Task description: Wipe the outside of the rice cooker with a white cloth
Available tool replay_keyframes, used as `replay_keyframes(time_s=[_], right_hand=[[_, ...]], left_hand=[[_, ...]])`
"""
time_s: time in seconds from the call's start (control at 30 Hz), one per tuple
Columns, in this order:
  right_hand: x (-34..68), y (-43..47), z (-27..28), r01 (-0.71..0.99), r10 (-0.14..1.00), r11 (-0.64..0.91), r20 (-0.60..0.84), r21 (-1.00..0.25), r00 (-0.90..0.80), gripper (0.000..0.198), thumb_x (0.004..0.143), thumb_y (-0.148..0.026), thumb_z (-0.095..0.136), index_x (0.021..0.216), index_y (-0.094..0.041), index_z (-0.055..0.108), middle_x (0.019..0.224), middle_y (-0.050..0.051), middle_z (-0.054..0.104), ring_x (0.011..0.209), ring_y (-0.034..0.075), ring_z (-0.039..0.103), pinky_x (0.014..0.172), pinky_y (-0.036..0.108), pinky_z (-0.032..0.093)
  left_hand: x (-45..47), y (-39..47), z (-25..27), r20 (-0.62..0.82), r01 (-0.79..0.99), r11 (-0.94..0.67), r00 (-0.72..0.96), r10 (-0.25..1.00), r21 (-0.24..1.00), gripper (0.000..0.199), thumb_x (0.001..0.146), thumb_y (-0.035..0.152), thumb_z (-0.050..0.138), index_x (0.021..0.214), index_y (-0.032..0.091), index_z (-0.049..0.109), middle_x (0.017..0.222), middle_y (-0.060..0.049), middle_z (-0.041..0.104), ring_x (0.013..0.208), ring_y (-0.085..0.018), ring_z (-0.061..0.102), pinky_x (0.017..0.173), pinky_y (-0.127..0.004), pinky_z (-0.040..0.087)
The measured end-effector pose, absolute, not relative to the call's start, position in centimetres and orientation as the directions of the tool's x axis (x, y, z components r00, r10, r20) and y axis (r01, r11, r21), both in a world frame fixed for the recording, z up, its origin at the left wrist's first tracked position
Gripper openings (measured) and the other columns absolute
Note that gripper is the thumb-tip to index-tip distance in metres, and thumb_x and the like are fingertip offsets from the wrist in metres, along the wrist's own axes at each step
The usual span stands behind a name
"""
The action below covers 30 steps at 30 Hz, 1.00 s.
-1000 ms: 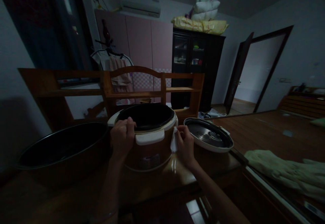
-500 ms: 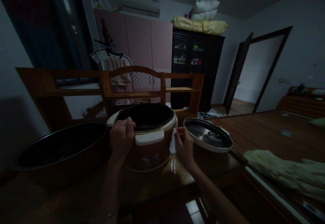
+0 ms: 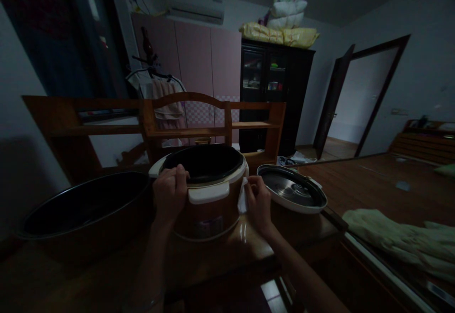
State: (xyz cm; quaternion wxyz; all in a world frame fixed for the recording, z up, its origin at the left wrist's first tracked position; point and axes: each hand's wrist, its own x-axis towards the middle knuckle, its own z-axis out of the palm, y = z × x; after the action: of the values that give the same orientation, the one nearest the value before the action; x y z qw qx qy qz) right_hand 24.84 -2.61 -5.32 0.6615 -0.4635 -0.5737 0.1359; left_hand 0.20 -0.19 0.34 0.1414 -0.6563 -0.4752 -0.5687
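A lidless rice cooker [image 3: 209, 220] with a brown body, white front handle and dark interior stands on the table in front of me. My left hand [image 3: 171, 187] is closed over its near left rim, thumb up and fingers partly hidden. At the cooker's right side, my right hand [image 3: 259, 201] pinches a white tissue or thin cloth [image 3: 242, 198] against or close to the wall; contact is hard to make out. A round lid [image 3: 291, 187], inner side up, lies right of that hand. Left of my left hand sits a large dark pot [image 3: 88, 230], wide open at the top.
A wooden shelf rack [image 3: 186, 132] rises behind the cooker. The table's right edge meets a lower brown surface [image 3: 369, 185] with a pale green cloth [image 3: 387, 235] on it. An open drawer or gap shows below the table's front edge. The room is dim.
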Motion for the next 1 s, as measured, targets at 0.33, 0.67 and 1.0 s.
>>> replay_keyframes(time_s=[0.33,0.67,1.0], right_hand=[[25.2,-1.3,-4.3,0.367,0.669,0.556,0.664,-0.746,0.334,0.018,0.097,-0.039,0.053,0.097,-0.022,0.059,0.085,0.002,0.068,0.074,0.018,0.065,0.066,0.027,0.047],[25.4,-1.5,-4.4,0.401,0.665,0.552,0.676,-0.731,0.317,0.020,0.098,-0.040,0.051,0.098,-0.022,0.060,0.086,0.003,0.069,0.075,0.018,0.065,0.065,0.026,0.047],[24.9,-2.5,-6.2,0.480,0.657,0.534,0.699,-0.696,0.282,0.019,0.099,-0.038,0.050,0.097,-0.022,0.060,0.079,0.001,0.065,0.064,0.016,0.059,0.062,0.026,0.043]], left_hand=[[0.1,-0.1,0.2,0.886,0.783,-0.517,-0.089,0.455,0.345,0.047,0.100,0.036,0.034,0.067,0.021,0.063,0.072,-0.005,0.069,0.074,-0.020,0.062,0.077,-0.034,0.042],[0.1,-0.3,0.2,0.885,0.787,-0.514,-0.085,0.458,0.341,0.048,0.101,0.036,0.033,0.067,0.020,0.063,0.070,-0.005,0.069,0.072,-0.019,0.062,0.076,-0.034,0.042],[0.0,0.0,0.1,0.885,0.790,-0.507,-0.093,0.457,0.345,0.047,0.101,0.036,0.033,0.066,0.021,0.061,0.071,-0.005,0.069,0.074,-0.020,0.063,0.077,-0.035,0.042]])
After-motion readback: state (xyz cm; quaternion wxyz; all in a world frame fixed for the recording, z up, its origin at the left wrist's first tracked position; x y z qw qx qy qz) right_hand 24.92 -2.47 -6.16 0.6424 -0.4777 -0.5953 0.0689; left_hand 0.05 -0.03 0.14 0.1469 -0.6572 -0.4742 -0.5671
